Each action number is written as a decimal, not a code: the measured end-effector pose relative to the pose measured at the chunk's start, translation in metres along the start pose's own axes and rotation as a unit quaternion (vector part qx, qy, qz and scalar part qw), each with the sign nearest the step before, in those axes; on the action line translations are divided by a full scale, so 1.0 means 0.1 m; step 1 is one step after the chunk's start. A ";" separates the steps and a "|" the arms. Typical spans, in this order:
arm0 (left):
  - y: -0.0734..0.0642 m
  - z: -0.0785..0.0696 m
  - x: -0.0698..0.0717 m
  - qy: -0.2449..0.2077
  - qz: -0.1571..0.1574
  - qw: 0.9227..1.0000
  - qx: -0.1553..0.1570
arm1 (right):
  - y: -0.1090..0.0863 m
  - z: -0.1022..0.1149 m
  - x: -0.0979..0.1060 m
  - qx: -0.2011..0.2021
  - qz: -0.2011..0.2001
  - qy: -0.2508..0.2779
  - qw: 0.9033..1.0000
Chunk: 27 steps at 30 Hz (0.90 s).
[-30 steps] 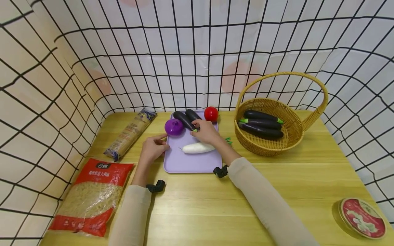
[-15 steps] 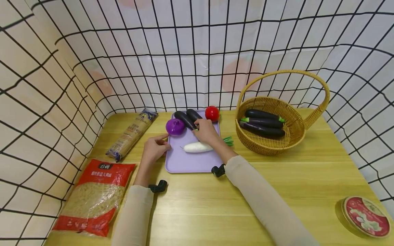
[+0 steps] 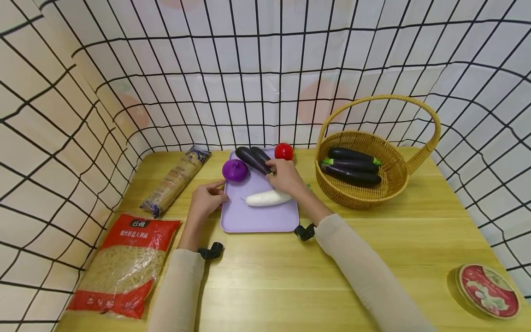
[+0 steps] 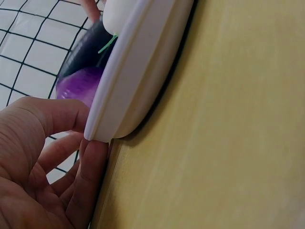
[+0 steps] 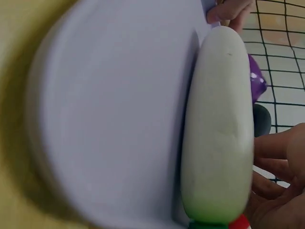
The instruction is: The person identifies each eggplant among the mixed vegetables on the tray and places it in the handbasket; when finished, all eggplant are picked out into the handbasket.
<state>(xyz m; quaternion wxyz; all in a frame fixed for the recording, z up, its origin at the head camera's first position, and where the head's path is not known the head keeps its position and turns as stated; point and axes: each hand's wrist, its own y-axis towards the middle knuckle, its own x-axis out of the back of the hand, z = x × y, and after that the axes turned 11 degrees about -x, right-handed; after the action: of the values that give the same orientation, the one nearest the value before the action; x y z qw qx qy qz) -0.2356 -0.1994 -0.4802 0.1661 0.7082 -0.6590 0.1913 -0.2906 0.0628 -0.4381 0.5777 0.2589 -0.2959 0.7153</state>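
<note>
A lilac tray [image 3: 259, 221] lies on the table with two eggplants [image 3: 251, 158] side by side at its back. My right hand [image 3: 286, 176] pinches the stem end of the left eggplant. At the tray's left side my left hand [image 3: 207, 199] holds the rim; the left wrist view shows the thumb and fingers of that hand [image 4: 52, 157] against the tray edge [image 4: 114, 95]. A purple onion [image 3: 235, 171] sits by the left rim. The white radish [image 3: 267, 198] lies across the tray, its leaves partly behind my right wrist. A tomato [image 3: 284, 151] is at the back right corner.
Right of the tray stands a wicker basket [image 3: 400, 177] with a tall handle and several eggplants [image 3: 352, 166] inside. Two pasta packs, a long one [image 3: 176, 182] and a red bag [image 3: 124, 265], lie at left. A round tin [image 3: 488, 291] sits at front right. Black wire grid surrounds the table.
My right hand has shifted slightly right, swinging the near end of the left eggplant right, so it now lies close against the other eggplant. The left hand stays at the tray edge.
</note>
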 end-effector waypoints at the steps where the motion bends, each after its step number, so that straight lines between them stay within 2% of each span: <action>1: 0.00 0.00 0.00 0.001 0.000 1.000 0.000 | -0.03 -0.01 0.04 0.002 -0.001 0.001 1.000; 8: -0.01 -0.01 0.03 0.002 -0.002 1.000 -0.001 | -0.28 -0.11 0.38 0.017 0.000 0.011 1.000; 15: -0.03 -0.01 0.03 0.002 0.002 1.000 0.007 | -0.60 -0.30 0.76 0.026 -0.011 0.006 1.000; 21: -0.03 -0.02 0.01 0.000 0.001 1.000 0.008 | -0.84 -0.55 1.07 0.031 -0.033 -0.019 0.999; 27: -0.03 -0.02 -0.01 -0.005 0.000 1.000 0.005 | -1.01 -0.83 1.33 0.017 -0.048 -0.036 0.998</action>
<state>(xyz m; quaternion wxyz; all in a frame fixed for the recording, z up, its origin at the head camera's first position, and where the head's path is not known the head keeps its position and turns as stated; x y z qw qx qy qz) -0.2327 -0.1975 -0.4786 0.1599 0.7098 -0.6588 0.1910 -0.2201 0.2283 -0.3882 0.5960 0.3079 -0.2917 0.6819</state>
